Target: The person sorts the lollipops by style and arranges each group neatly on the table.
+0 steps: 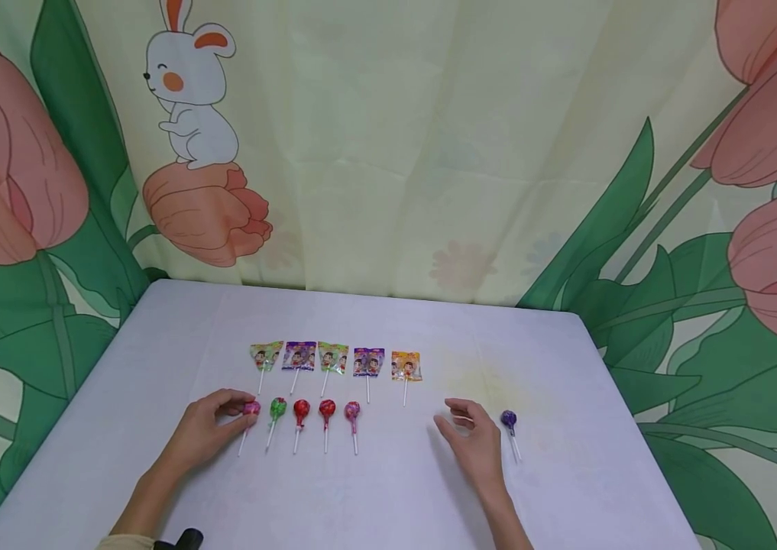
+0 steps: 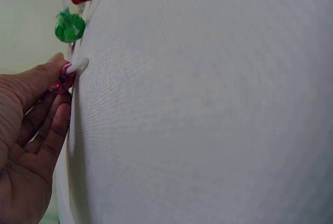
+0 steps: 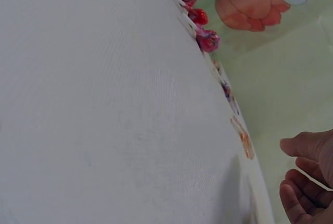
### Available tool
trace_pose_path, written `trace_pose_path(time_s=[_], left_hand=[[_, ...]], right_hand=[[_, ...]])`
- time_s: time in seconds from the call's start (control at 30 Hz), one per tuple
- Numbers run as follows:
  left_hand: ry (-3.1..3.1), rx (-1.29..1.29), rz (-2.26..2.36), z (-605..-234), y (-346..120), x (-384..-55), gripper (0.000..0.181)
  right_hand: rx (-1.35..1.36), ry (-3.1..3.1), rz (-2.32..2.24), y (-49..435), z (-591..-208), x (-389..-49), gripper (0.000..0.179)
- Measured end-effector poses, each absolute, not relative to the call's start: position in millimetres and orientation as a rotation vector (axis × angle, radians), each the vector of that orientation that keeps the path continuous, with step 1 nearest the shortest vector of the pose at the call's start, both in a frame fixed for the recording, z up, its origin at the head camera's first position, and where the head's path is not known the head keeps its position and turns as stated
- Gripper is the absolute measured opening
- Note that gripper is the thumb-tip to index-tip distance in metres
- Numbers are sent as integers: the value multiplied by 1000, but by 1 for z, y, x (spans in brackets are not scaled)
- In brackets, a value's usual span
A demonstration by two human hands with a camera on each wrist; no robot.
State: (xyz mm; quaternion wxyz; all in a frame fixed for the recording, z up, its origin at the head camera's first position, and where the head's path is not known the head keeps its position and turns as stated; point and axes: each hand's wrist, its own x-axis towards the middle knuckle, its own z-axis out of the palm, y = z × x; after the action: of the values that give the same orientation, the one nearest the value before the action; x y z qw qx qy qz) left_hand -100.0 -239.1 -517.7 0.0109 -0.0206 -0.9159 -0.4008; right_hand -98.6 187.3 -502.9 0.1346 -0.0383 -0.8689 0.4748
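Observation:
My left hand (image 1: 212, 428) pinches a pink-wrapped lollipop (image 1: 251, 409) by its round head at the left end of the front row; its white stick points toward me. Beside it lie a green lollipop (image 1: 278, 408), two red ones (image 1: 302, 411) and a pink-purple lollipop (image 1: 352, 412). In the left wrist view, thumb and fingers meet on the pink wrapper (image 2: 65, 78). My right hand (image 1: 476, 443) hovers over the cloth with fingers loosely bent, holding nothing. Just right of it lies a dark purple lollipop (image 1: 509, 419).
Behind the front row, several flat-packed lollipops lie in a line, from a green packet (image 1: 267, 356) to an orange packet (image 1: 406, 366). All rest on a white-covered table (image 1: 333, 504). A printed curtain (image 1: 388, 153) hangs behind the far edge. A black object (image 1: 189, 539) shows near my left wrist.

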Motion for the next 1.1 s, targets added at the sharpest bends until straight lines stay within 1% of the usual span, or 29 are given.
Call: trace_pose_path(time_s=[0.63,1.1], left_hand=[[-2862,-60,-1226,-520,-239,-100,34],[-2868,-48,-1210,-519,-238,-101,34]], right_hand=[[-170,-2440,1340,219,-497,-91,33],[-319,-2440,1275,246,-484,-91,35]])
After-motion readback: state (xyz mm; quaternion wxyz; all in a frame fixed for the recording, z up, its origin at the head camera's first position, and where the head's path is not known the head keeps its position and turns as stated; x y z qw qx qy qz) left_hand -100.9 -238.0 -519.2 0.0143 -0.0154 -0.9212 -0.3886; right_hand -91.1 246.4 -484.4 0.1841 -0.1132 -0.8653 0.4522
